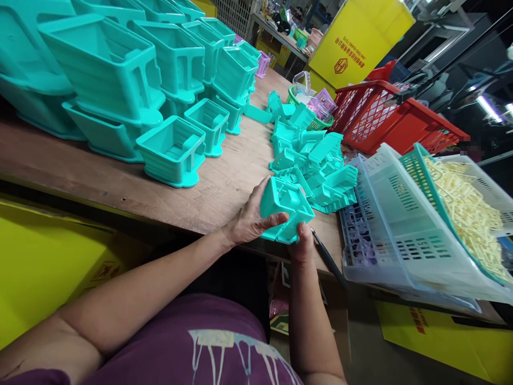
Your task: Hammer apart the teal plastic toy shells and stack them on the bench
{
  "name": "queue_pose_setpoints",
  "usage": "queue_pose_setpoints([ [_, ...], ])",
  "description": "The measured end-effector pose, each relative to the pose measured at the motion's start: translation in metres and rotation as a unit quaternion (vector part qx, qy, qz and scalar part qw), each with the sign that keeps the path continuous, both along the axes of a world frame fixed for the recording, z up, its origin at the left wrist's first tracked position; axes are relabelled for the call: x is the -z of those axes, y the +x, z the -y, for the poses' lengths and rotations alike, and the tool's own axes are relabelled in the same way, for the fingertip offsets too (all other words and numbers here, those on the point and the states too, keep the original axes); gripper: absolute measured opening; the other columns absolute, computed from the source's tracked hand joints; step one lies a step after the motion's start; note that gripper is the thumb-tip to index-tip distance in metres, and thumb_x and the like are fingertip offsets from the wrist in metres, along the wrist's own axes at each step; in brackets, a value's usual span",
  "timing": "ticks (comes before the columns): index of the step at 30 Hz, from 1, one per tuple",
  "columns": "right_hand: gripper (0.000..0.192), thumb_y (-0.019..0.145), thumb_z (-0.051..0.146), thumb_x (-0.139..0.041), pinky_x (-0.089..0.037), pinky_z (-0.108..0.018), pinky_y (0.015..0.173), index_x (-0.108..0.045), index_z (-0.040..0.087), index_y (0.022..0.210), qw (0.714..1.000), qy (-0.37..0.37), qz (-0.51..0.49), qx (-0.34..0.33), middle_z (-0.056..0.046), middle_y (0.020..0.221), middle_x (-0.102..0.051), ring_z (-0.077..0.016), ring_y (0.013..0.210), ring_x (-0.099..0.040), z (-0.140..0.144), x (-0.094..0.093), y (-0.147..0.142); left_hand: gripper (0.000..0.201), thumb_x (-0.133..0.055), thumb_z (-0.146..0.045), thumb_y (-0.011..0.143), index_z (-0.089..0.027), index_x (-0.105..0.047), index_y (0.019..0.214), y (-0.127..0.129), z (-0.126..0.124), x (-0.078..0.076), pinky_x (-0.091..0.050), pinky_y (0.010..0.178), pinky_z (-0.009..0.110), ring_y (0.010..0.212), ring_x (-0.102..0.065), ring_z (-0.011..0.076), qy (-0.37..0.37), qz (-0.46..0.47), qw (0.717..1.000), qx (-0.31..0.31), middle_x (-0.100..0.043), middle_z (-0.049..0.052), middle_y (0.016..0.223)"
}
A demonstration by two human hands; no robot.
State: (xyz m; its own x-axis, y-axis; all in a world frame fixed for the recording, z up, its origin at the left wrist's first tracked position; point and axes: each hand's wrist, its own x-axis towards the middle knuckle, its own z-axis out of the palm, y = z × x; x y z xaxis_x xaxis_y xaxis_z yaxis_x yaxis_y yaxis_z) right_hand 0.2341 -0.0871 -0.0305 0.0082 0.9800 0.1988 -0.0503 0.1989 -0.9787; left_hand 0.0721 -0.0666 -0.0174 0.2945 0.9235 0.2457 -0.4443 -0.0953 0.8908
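Between both hands, above the front edge of the wooden table, is a turquoise plastic box-shaped part. My left hand grips its left side, the thumb lying across its face. On the lower right, my right hand closes on it with the thumb up; the other fingers are mostly hidden behind the part. A heap of loose turquoise plastic pieces lies just beyond it. Beside my right hand, a dark-handled tool rests on the table edge; its kind is unclear.
Stacked turquoise bins fill the table's left side. To the right stand a white perforated basket with cream-coloured pieces and a red crate. A green basket holds purple parts. Yellow cartons stand behind.
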Motion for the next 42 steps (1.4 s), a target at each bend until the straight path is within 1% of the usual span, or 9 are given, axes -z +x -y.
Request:
queue_pose_setpoints([
  [3, 0.092, 0.076, 0.069, -0.059, -0.032, -0.056, 0.116, -0.031, 0.024, 0.151, 1.000, 0.002, 0.002, -0.010, -0.010, 0.146, -0.051, -0.0343, 0.138, -0.045, 0.000, 0.004, 0.003, 0.102, -0.077, -0.057, 0.072, -0.019, -0.028, 0.153, -0.001, 0.001, -0.002, -0.028, 0.119, 0.052, 0.144, -0.031, 0.0397, 0.000, -0.002, 1.000, -0.002, -0.035, 0.015, 0.157],
  [8, 0.087, 0.080, 0.064, -0.058, -0.032, -0.056, 0.117, -0.031, 0.025, 0.152, 0.999, 0.002, -0.027, -0.021, -0.009, 0.147, -0.050, -0.0335, 0.139, -0.043, 0.000, 0.008, 0.006, 0.101, -0.077, -0.057, 0.073, -0.019, -0.027, 0.153, -0.002, 0.001, -0.003, -0.030, 0.118, 0.052, 0.144, -0.032, 0.0391, -0.008, 0.021, 0.999, 0.025, -0.034, 0.015, 0.158],
  [12, 0.083, 0.080, 0.064, -0.057, -0.026, -0.054, 0.120, -0.036, 0.026, 0.150, 0.999, 0.009, -0.049, -0.009, -0.008, 0.146, -0.052, -0.0330, 0.143, -0.039, 0.000, 0.007, 0.006, 0.103, -0.078, -0.056, 0.072, -0.020, -0.025, 0.154, -0.002, 0.001, -0.001, -0.030, 0.118, 0.051, 0.144, -0.033, 0.0392, -0.010, 0.026, 0.999, 0.029, -0.036, 0.014, 0.157],
  [14, 0.081, 0.079, 0.066, -0.058, -0.023, -0.052, 0.122, -0.040, 0.026, 0.148, 0.999, 0.011, -0.043, 0.001, -0.007, 0.145, -0.053, -0.0326, 0.144, -0.037, -0.001, 0.007, 0.006, 0.103, -0.077, -0.057, 0.073, -0.020, -0.026, 0.153, -0.002, 0.001, 0.000, -0.029, 0.119, 0.051, 0.145, -0.030, 0.0392, -0.016, 0.025, 0.999, 0.026, -0.034, 0.014, 0.158],
  [17, 0.083, 0.077, 0.066, -0.060, -0.026, -0.052, 0.121, -0.041, 0.025, 0.147, 0.999, 0.005, -0.036, 0.003, -0.007, 0.145, -0.054, -0.0327, 0.143, -0.039, -0.001, 0.004, 0.003, 0.101, -0.074, -0.060, 0.074, -0.018, -0.027, 0.152, -0.002, 0.001, 0.001, -0.027, 0.120, 0.052, 0.146, -0.028, 0.0392, -0.026, 0.026, 0.999, 0.017, -0.030, 0.015, 0.160],
  [21, 0.089, 0.075, 0.067, -0.061, -0.033, -0.052, 0.117, -0.038, 0.023, 0.149, 0.999, -0.005, -0.047, 0.013, -0.009, 0.144, -0.054, -0.0338, 0.137, -0.047, 0.001, -0.001, -0.004, 0.104, -0.075, -0.061, 0.072, -0.019, -0.025, 0.153, -0.002, 0.001, -0.001, -0.030, 0.117, 0.054, 0.143, -0.034, 0.0396, -0.032, 0.019, 0.999, 0.014, -0.032, 0.017, 0.158],
  [24, 0.091, 0.073, 0.069, -0.062, -0.034, -0.052, 0.117, -0.040, 0.022, 0.148, 0.999, -0.011, -0.048, 0.023, -0.010, 0.141, -0.057, -0.0342, 0.134, -0.050, 0.001, -0.003, -0.007, 0.105, -0.075, -0.062, 0.071, -0.019, -0.024, 0.153, -0.003, 0.002, -0.001, -0.031, 0.117, 0.054, 0.142, -0.035, 0.0394, -0.028, 0.011, 1.000, 0.008, -0.031, 0.017, 0.159],
  [33, 0.083, 0.077, 0.073, -0.056, -0.035, -0.053, 0.115, -0.049, 0.021, 0.142, 1.000, -0.012, 0.002, 0.021, -0.010, 0.137, -0.060, -0.0334, 0.139, -0.044, -0.002, 0.015, 0.007, 0.106, -0.076, -0.064, 0.070, -0.021, -0.026, 0.153, -0.005, 0.001, 0.002, -0.029, 0.117, 0.058, 0.142, -0.033, 0.0409, -0.035, -0.006, 0.999, 0.007, -0.025, 0.017, 0.161],
  [42, 0.081, 0.082, 0.066, -0.057, -0.033, -0.053, 0.117, -0.039, 0.023, 0.148, 1.000, 0.007, 0.008, -0.006, -0.010, 0.142, -0.055, -0.0317, 0.137, -0.047, -0.001, 0.015, 0.010, 0.111, -0.072, -0.070, 0.068, -0.018, -0.024, 0.153, -0.005, 0.000, 0.001, -0.027, 0.118, 0.058, 0.143, -0.032, 0.0412, -0.025, -0.052, 0.998, -0.004, -0.026, 0.018, 0.160],
])
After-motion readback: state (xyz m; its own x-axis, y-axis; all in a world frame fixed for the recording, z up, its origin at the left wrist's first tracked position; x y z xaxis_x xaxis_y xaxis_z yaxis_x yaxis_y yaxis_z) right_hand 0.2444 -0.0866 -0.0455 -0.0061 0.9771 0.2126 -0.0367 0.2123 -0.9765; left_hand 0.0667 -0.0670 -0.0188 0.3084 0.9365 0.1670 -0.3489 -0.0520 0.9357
